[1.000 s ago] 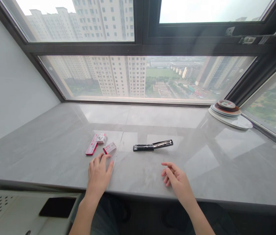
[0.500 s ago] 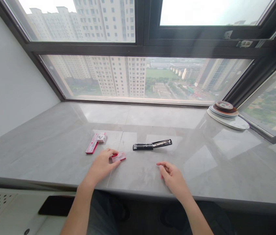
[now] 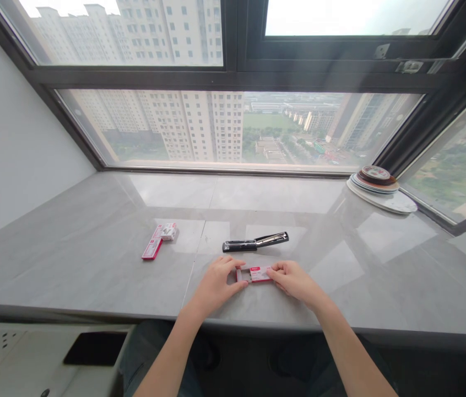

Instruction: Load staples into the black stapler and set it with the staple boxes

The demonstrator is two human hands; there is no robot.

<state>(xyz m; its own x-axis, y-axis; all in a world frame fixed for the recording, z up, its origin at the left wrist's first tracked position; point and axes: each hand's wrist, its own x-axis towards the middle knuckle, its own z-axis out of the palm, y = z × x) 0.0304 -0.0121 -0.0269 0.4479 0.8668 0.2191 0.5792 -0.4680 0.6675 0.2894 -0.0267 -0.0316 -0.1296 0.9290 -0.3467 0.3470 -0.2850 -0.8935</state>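
My left grip (image 3: 217, 281) pinches tray end of red-white box (image 3: 260, 274); my right grip (image 3: 294, 282) pinches sleeve end. Box part-open, low over tabletop (image 3: 92, 275); contact unclear. Judged light, thin card, crushable: hold by edges. Black stapler (image 3: 239, 246), opened out, obstructs just beyond. Other boxes (image 3: 152, 248) lie left; plates (image 3: 375, 187) far right.

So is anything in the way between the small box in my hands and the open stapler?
Only your left hand reaches partly into that gap, at the left end of the small box. Nothing else visible stands between it and the open stapler; the other boxes lie off to the left.
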